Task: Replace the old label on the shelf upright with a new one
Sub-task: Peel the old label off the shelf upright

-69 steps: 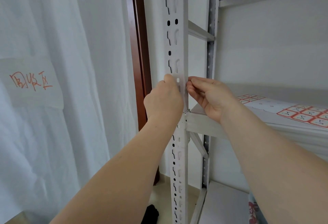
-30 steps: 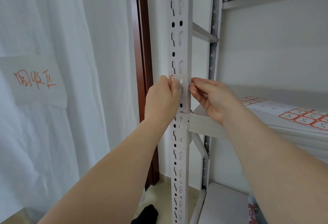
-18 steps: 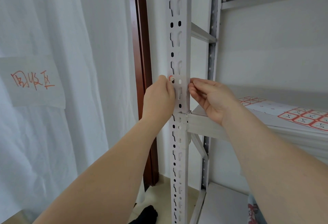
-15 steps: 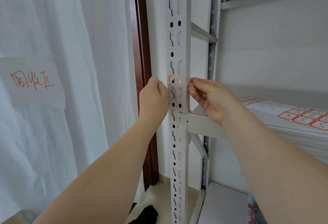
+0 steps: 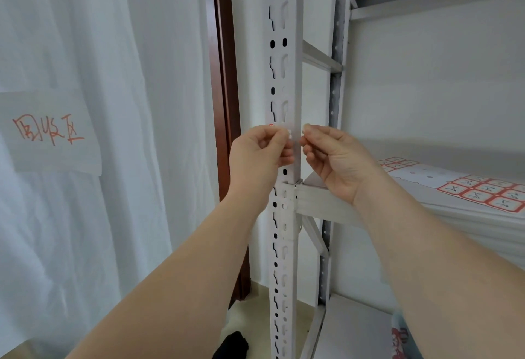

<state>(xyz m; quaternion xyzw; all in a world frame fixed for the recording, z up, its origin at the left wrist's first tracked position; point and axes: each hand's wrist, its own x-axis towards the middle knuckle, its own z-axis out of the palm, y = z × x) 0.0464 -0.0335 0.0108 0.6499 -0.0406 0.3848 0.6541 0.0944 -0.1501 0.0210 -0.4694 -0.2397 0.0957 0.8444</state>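
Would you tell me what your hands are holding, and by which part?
The label on the shelf upright: the left hand pinches its left end, the right hand its right end.

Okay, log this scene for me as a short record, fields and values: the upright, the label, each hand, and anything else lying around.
Upright: white, slotted, vertical
Label: pale, red corner showing, on the upright's front between the hands
Left hand: fingers curled, pinching the label's left end
Right hand: fingertips at the upright's right edge; hold on the label unclear
Label sheet: red-bordered stickers, flat on the shelf
Paper sign: red handwriting, on the curtain
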